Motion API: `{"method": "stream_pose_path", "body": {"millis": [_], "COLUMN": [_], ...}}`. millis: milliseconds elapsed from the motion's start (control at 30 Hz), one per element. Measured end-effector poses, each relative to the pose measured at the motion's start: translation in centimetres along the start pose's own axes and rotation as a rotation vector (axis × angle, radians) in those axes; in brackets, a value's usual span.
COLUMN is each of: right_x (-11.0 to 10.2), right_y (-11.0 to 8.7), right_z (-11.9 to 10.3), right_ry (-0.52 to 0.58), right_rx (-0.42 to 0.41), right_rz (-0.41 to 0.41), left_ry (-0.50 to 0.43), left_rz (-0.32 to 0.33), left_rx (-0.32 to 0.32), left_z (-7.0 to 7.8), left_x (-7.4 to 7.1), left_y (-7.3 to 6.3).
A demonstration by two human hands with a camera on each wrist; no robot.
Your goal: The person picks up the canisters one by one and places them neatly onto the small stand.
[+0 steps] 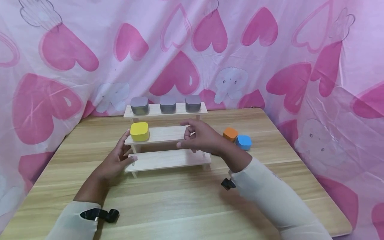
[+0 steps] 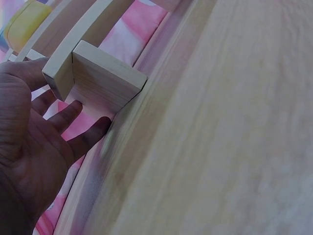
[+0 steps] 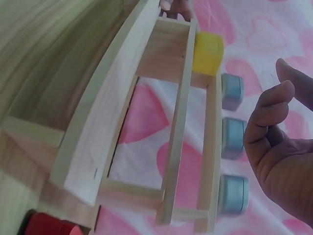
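A three-tier wooden shelf (image 1: 168, 160) stands on the table. A yellow rounded block (image 1: 139, 131) sits at the left end of its middle tier. Three grey rounded blocks, including a left one (image 1: 139, 106), a middle one (image 1: 167, 104) and a right one (image 1: 193, 103), line the top tier. My left hand (image 1: 115, 161) is against the shelf's left end, thumb by the bottom board and fingers spread near the side support (image 2: 105, 78). Above the right part of the middle tier hovers my right hand (image 1: 202, 136), its fingers loosely bent and holding nothing.
Right of the shelf, an orange block (image 1: 230, 134) and a blue block (image 1: 244, 142) lie on the wooden table (image 1: 180, 206). A red object (image 3: 51, 224) shows partly beside the shelf in the right wrist view. Pink heart-patterned cloth (image 1: 174, 73) hangs behind.
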State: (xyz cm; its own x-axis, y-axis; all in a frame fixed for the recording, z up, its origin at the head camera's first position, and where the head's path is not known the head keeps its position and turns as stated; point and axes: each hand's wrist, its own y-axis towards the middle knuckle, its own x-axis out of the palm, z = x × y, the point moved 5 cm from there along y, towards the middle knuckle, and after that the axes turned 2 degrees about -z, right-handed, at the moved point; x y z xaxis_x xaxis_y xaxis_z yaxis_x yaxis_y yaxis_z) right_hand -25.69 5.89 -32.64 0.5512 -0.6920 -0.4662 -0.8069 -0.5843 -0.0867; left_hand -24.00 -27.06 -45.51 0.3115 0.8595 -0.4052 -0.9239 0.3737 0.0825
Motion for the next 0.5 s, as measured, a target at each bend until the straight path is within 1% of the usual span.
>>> {"method": "stream_pose_path", "body": {"millis": [233,400,500], "right_x": [-1.7,-3.1,-3.9], "right_y": [-2.3,-4.2,-5.0], "right_z": [2.2,4.3,5.5], "right_ry": [0.048,0.078,0.089], "right_rx": [0.020,0.000,0.001], "right_rz": [0.027,0.058,0.080], "left_ry": [-0.001,0.001,0.008], "left_rz": [0.002,-0.002,-0.001], "left_rx": [-0.003,0.000,-0.001], "left_z": [-0.3,-0.3,-0.1], "left_x": [0.0,-0.1,-0.3], "left_y": [0.0,0.0,-0.1]}}
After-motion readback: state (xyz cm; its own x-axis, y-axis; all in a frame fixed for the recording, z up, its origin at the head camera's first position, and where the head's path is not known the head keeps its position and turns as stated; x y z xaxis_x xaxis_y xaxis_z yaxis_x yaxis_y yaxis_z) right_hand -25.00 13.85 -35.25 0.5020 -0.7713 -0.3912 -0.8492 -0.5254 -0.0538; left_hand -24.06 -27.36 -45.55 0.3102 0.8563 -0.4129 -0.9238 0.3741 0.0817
